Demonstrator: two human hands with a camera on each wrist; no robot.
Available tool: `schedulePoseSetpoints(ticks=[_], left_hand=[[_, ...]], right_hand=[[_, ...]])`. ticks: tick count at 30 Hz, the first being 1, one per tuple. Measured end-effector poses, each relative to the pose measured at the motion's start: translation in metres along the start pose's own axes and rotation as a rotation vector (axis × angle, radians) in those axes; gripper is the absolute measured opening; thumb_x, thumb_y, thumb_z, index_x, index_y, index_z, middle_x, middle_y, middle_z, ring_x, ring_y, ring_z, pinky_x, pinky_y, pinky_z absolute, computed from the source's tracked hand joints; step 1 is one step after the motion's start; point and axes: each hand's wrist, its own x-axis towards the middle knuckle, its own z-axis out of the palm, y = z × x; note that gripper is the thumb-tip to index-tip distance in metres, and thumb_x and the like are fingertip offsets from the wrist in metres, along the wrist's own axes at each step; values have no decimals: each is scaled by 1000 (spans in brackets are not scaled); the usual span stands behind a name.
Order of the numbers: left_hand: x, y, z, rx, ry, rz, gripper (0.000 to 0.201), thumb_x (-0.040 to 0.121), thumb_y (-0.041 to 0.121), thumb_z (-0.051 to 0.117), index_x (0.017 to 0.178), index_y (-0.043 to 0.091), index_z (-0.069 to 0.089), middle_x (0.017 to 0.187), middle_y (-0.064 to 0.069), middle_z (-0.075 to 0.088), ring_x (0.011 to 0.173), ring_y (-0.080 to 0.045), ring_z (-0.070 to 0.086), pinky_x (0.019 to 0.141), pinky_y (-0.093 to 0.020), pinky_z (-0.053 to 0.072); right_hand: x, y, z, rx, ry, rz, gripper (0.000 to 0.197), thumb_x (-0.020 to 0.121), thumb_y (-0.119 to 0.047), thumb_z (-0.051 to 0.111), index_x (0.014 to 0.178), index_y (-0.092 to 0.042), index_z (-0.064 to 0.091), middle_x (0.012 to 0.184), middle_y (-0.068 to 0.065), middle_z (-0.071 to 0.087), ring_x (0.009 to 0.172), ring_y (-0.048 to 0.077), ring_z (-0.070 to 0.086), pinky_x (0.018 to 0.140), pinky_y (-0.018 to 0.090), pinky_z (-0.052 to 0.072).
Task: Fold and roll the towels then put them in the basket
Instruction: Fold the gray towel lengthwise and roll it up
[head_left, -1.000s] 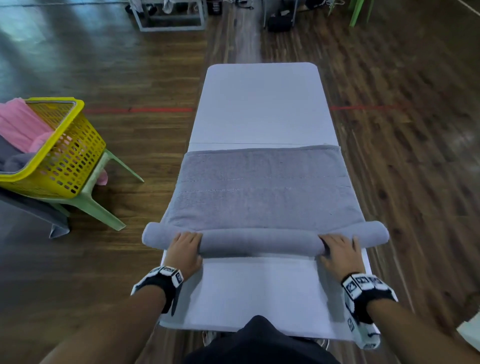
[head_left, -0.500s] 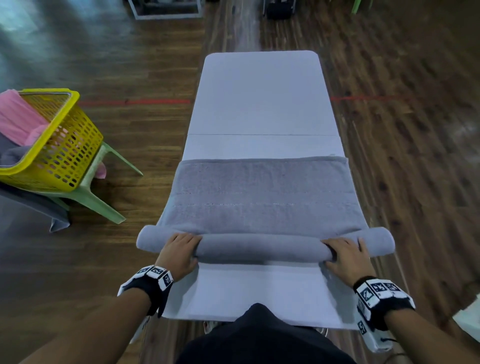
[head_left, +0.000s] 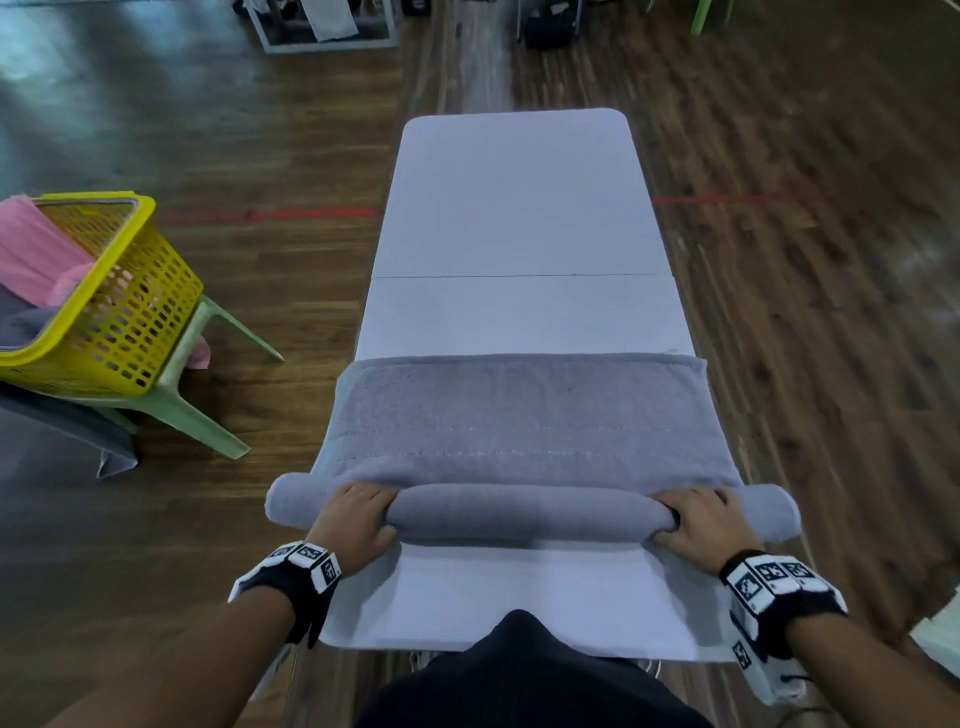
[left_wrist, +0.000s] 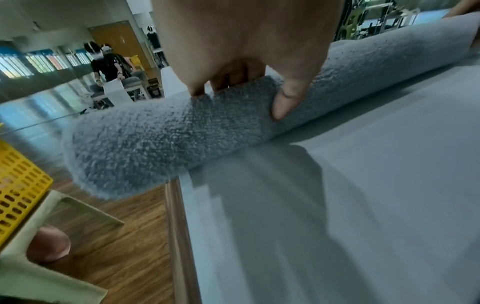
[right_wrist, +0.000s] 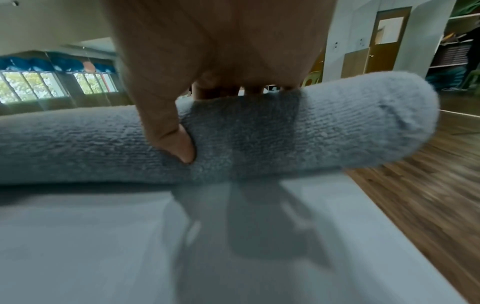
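Note:
A grey towel (head_left: 524, 415) lies across the white table (head_left: 514, 208), its near part wound into a roll (head_left: 519, 512) that overhangs both table sides. My left hand (head_left: 358, 512) grips the roll near its left end, fingers over the top and thumb on the near side; the left wrist view shows the hand (left_wrist: 249, 67) and roll (left_wrist: 155, 139) close up. My right hand (head_left: 698, 522) grips the roll near its right end the same way, shown close in the right wrist view, hand (right_wrist: 207, 67) on roll (right_wrist: 324, 127). The yellow basket (head_left: 111, 306) stands at the left.
The basket sits on a pale green chair (head_left: 182, 395) left of the table, with pink cloth (head_left: 36, 254) and dark cloth in it. Wooden floor surrounds the table. The far half of the table is bare. A person stands in the far background (left_wrist: 109, 63).
The roll has grown thicker and moved away from me as both hands turn it. The flat part of the towel has become shorter.

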Motion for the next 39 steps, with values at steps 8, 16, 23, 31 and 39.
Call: schedulePoseSetpoints(ticks=[8,16,23,31,39], left_hand=[[16,-4,0,30,29,-73,57,93,44,45,136,7,45,136,-9,51,127,-31,46,110,-48,29],[18,-2,-10,8,21,-52,66,76,44,18,124,16,54,121,-4,59,112,-24,52,104,-36,30],[15,-7,-6,52,-6,-38,62,80,36,61,134,10,48,135,-9,53,125,-27,47,110,-43,29],[33,-4,-19,22,73,-85,54,87,42,28,121,11,57,118,-8,62,107,-27,56,100,-42,40],[25,-10,-19,88,-4,56,41,68,40,44,96,19,65,95,-2,68,89,-26,63,85,-37,43]], right_hand=[[17,13,0,120,135,36,57,88,-63,47,138,-39,38,142,-14,42,136,13,34,113,48,10],[19,12,-17,28,115,23,38,80,-47,49,116,-41,61,119,-12,63,118,14,52,106,42,24],[17,11,7,28,156,-29,65,72,-66,41,130,-37,50,131,-11,55,126,15,46,111,50,16],[31,6,-16,93,198,44,52,83,-54,26,122,-38,56,125,-14,59,125,12,46,111,47,14],[28,1,-17,-28,84,-76,63,55,-67,35,103,-41,67,103,-11,71,106,15,60,100,41,28]])
